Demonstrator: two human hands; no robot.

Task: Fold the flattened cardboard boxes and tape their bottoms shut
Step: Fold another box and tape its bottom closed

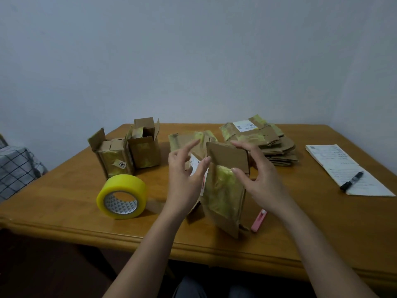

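A small cardboard box [223,190], covered in old yellow tape, stands on end at the middle of the wooden table [64,190], its top flap bent toward me. My right hand [262,179] holds that flap, thumb on its front and fingers over its top right edge. My left hand [184,179] is beside the box with fingers spread, its thumb tip touching the flap's left edge. A yellow tape roll [122,195] lies to the left. A stack of flattened boxes [257,136] sits behind on the right, and another flat box [189,138] is just behind my hands.
Two folded boxes [115,160] [144,147] stand open-topped at the back left. A pink cutter [258,220] lies right of the held box. Printed paper [343,168] with a black marker [351,180] is at the right. Checked fabric [15,168] sits off the table's left.
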